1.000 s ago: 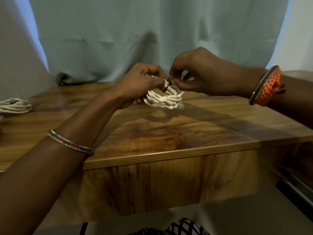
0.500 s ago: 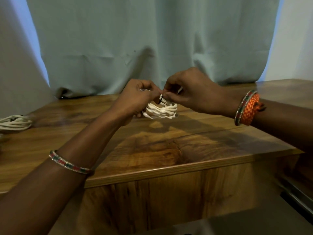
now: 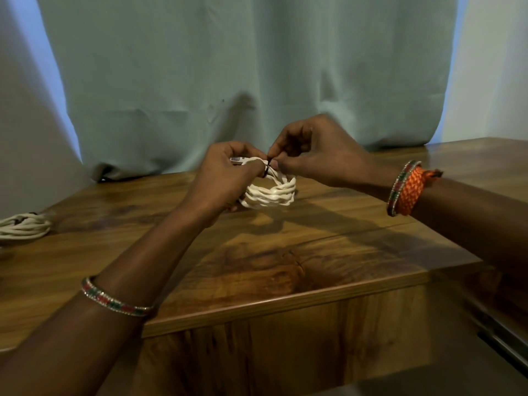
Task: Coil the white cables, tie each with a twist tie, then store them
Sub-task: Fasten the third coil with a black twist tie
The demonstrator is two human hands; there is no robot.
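A person sits at a wooden table [image 3: 285, 270] with both hands raised just above it, working on 1 coiled white cable [image 3: 270, 192]; a pale curtain [image 3: 243, 81] hangs behind.

The left hand [image 3: 225, 174] grips the coil's left side, fingers curled round the bundled loops so they cannot spring apart; a small connector end pokes out above its knuckles. The right hand [image 3: 317, 155] pinches the thin dark twist tie [image 3: 267, 170] between thumb and forefinger, the other fingers curled loosely above; the tie stands where the 2 hands meet, at the top of the coil, apparently wrapped over the strands.

The coil's free loops hang below and to the right of the fingers, just above the table, not clearly touching it.

Judging by its look, the cable is light, soft and springy, likely to uncoil if released; it is best held across the whole bundle, close beside the tie. The tie seems a thin bendable wire, small and easy to drop; it wants pinching at its ends.

A 2nd white bundle [image 3: 23, 227] lies at the table's far left edge, well apart.
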